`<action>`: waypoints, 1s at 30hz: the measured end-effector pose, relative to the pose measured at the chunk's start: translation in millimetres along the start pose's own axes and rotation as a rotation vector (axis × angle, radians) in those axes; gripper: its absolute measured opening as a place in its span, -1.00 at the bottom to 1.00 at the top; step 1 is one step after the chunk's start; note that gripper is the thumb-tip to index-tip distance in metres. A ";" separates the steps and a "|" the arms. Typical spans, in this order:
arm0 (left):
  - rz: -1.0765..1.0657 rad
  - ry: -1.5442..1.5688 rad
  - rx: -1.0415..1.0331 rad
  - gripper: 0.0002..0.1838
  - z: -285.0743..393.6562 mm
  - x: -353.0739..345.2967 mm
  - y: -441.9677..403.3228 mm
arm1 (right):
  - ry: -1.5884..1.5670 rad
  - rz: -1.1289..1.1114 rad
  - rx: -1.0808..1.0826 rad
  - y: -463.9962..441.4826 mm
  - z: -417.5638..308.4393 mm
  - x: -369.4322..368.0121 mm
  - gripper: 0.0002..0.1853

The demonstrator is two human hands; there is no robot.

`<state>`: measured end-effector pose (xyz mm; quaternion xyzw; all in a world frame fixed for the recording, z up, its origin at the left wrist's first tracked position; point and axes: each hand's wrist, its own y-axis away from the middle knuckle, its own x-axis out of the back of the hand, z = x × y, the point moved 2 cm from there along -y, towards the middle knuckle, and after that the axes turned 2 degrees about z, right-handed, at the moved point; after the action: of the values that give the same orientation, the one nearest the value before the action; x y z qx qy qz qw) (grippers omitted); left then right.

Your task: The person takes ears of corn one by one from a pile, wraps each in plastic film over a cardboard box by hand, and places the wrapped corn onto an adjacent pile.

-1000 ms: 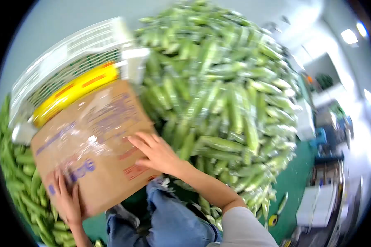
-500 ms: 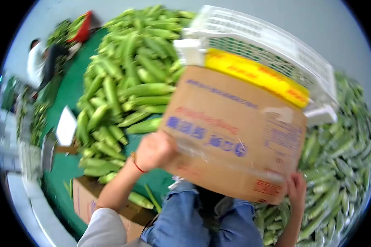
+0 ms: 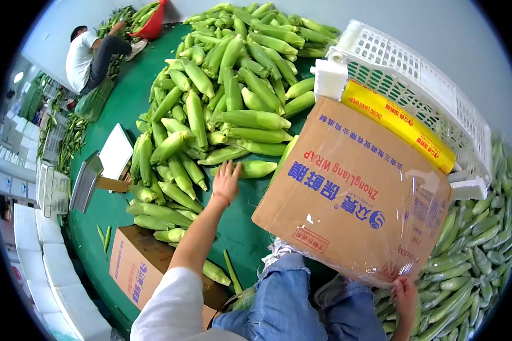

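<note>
My left hand [image 3: 226,183] reaches out with its fingers spread. Its fingertips are at an ear of corn [image 3: 255,169] in green husk, at the near edge of the corn pile [image 3: 227,85]; whether they touch it I cannot tell. A printed cardboard box [image 3: 347,199] lies tilted in front of my knees. Clear plastic wrap [image 3: 375,277] lies over its near right corner, and my right hand [image 3: 404,292] pinches the edge of that film. Along the box's far side sits a long yellow wrap carton [image 3: 401,122].
A white plastic crate [image 3: 415,74] stands behind the box. Film-wrapped corn [image 3: 466,273] is heaped at right. At left are an open carton [image 3: 136,256], a scale [image 3: 116,153] and white foam boxes [image 3: 57,273]. Another person [image 3: 88,59] sits near a red basket [image 3: 152,23].
My left hand has left the box and moved up and left to the corn, its fingers opening. My right hand stays by the box's near right corner. The view has shifted.
</note>
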<state>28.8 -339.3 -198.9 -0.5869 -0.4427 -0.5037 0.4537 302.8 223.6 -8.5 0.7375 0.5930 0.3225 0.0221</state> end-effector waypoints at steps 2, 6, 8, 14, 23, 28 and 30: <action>-0.119 -0.053 0.106 -0.20 -19.7 -47.7 -19.5 | -0.025 -0.021 -0.059 3.2 -25.3 -8.2 -0.88; -0.305 0.133 0.118 -0.37 -14.9 -16.1 3.5 | 0.017 0.026 -0.083 9.4 -34.2 -8.6 -0.87; -0.383 0.450 0.355 -0.31 -12.8 -9.6 45.2 | -0.047 0.032 -0.049 7.5 -27.8 -11.0 -0.87; -0.003 1.417 0.935 -0.51 -19.5 70.9 155.4 | 0.032 0.093 0.014 11.2 -26.8 -16.5 -0.85; 0.196 0.600 -0.850 -0.40 210.6 305.0 1.8 | 0.650 0.279 0.112 31.0 -53.4 -35.5 -0.90; -0.019 0.718 -0.996 -0.48 266.8 274.8 -30.1 | -0.460 0.172 0.276 47.4 -82.9 2.6 -0.87; -0.039 0.724 -0.988 -0.47 267.5 268.9 -22.1 | -0.430 0.274 0.353 12.1 -106.3 -10.8 -0.75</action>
<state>84.9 -56.4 48.4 -0.5112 0.0147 -0.8250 0.2403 258.9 173.2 75.7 0.8544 0.5166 0.0511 -0.0248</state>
